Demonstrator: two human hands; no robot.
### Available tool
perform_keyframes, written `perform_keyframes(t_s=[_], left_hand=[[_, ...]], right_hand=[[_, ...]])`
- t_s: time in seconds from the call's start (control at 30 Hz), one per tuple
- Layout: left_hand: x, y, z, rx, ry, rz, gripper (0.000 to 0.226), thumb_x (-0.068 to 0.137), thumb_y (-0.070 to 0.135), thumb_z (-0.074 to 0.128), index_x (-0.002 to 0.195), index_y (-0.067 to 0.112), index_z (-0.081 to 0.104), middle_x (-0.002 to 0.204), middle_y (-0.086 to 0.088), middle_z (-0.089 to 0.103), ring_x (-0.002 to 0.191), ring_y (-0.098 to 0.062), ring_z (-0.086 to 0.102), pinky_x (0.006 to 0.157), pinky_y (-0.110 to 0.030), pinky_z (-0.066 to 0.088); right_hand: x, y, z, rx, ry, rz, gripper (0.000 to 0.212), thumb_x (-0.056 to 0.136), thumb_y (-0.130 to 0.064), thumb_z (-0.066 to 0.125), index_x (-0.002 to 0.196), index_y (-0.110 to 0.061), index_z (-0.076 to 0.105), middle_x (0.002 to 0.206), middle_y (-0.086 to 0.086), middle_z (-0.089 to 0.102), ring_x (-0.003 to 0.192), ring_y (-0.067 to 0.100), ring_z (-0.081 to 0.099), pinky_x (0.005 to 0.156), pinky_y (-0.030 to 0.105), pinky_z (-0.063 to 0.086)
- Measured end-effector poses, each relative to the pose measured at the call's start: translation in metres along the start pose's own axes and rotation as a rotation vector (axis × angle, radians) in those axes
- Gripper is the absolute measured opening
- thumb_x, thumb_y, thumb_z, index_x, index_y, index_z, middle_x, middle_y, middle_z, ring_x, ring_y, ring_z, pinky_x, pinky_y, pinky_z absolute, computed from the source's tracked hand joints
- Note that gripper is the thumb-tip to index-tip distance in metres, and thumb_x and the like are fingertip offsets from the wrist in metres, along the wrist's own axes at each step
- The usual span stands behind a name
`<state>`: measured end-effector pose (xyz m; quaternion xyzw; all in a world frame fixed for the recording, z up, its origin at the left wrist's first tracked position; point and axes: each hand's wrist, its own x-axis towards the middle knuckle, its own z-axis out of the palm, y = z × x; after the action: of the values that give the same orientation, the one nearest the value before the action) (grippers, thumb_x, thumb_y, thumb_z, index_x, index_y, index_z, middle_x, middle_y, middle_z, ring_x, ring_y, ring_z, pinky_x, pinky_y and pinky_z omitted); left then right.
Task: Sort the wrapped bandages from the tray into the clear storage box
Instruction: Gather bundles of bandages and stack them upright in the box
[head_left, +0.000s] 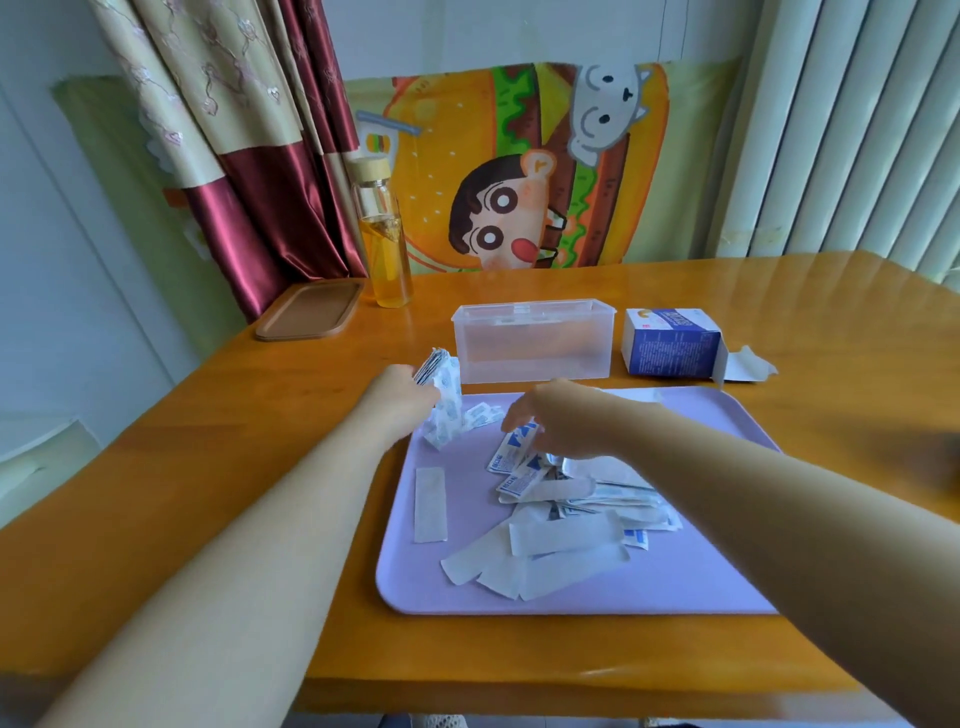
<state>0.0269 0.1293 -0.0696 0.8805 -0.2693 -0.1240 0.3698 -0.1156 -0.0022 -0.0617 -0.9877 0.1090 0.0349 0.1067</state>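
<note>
A lilac tray (675, 587) lies on the wooden table with several wrapped bandages (566, 535) scattered over its middle. My left hand (400, 389) holds a stack of wrapped bandages (441, 400) upright at the tray's far left corner. My right hand (561, 415) reaches down over the pile, fingers pinching a blue-and-white wrapped bandage (524, 434). The clear storage box (532, 340) stands open just behind the tray, and nothing shows inside it.
A blue and white bandage carton (670, 340) lies open to the right of the clear box. A brown lid (309, 310) and a glass bottle (384, 244) of yellow liquid stand at the back left. A curtain hangs behind them.
</note>
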Motion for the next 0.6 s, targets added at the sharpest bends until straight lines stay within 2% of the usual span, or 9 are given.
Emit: perform_keyframes(t_s=[0.07,0.13,0.23,0.33,0.4,0.5,0.6], left_hand=[[0.015,0.004,0.004,0.308,-0.06,0.108,0.033,0.088,0.005,0.046,0.057,0.012,0.037,0.057,-0.004,0.035,0.051,-0.018,0.028,0.047,-0.026,0.02],[0.027,0.007,0.014,0.47,-0.137,0.144,0.037,0.088,0.003,0.044,0.054,0.013,0.034,0.055,-0.004,0.034,0.051,-0.017,0.027,0.047,-0.026,0.02],[0.032,0.006,0.027,0.578,-0.18,0.165,0.035,0.089,0.006,0.046,0.055,0.015,0.04,0.058,-0.004,0.039,0.055,-0.02,0.034,0.048,-0.027,0.024],[0.032,-0.001,0.03,0.572,-0.083,0.222,0.015,0.089,0.018,0.055,0.075,0.013,0.058,0.078,-0.007,0.056,0.073,-0.025,0.05,0.057,-0.027,0.034],[0.027,-0.001,0.021,0.545,-0.103,0.221,0.014,0.086,0.025,0.061,0.084,0.011,0.062,0.08,-0.007,0.058,0.073,-0.024,0.052,0.053,-0.028,0.033],[0.006,0.006,0.0,0.646,-0.326,0.125,0.029,0.08,0.037,0.068,0.073,0.01,0.06,0.065,-0.004,0.051,0.057,-0.019,0.042,0.049,-0.027,0.028],[-0.022,0.013,-0.003,0.95,-0.451,0.058,0.045,0.076,0.056,0.066,0.066,0.016,0.049,0.065,-0.001,0.046,0.062,-0.018,0.046,0.052,-0.026,0.033]], right_hand=[[0.009,-0.003,0.001,-0.081,-0.014,0.006,0.052,0.088,0.001,0.047,0.13,-0.03,0.053,0.131,0.003,0.054,0.114,0.022,0.052,0.079,0.028,0.044],[0.017,-0.006,0.001,-0.156,-0.043,-0.018,0.055,0.088,-0.001,0.049,0.133,-0.033,0.049,0.129,0.005,0.052,0.115,0.023,0.051,0.083,0.032,0.045],[0.028,-0.008,0.003,-0.262,-0.186,-0.07,0.059,0.086,-0.011,0.06,0.139,-0.028,0.042,0.13,0.002,0.051,0.118,0.021,0.048,0.086,0.029,0.041],[0.034,-0.007,0.004,-0.224,-0.297,-0.078,0.062,0.084,-0.031,0.066,0.14,-0.025,0.04,0.123,0.001,0.06,0.115,0.018,0.051,0.09,0.027,0.04],[0.032,-0.005,0.001,-0.188,-0.339,-0.073,0.066,0.08,-0.037,0.07,0.139,-0.027,0.042,0.123,0.0,0.059,0.113,0.017,0.052,0.085,0.025,0.039],[0.029,-0.006,-0.005,-0.239,-0.386,-0.083,0.072,0.075,-0.035,0.075,0.138,-0.022,0.043,0.128,0.0,0.051,0.107,0.018,0.049,0.08,0.026,0.037],[0.032,-0.008,-0.006,-0.249,-0.396,-0.077,0.073,0.071,-0.033,0.079,0.133,-0.019,0.045,0.123,0.001,0.052,0.094,0.018,0.046,0.075,0.027,0.037]])
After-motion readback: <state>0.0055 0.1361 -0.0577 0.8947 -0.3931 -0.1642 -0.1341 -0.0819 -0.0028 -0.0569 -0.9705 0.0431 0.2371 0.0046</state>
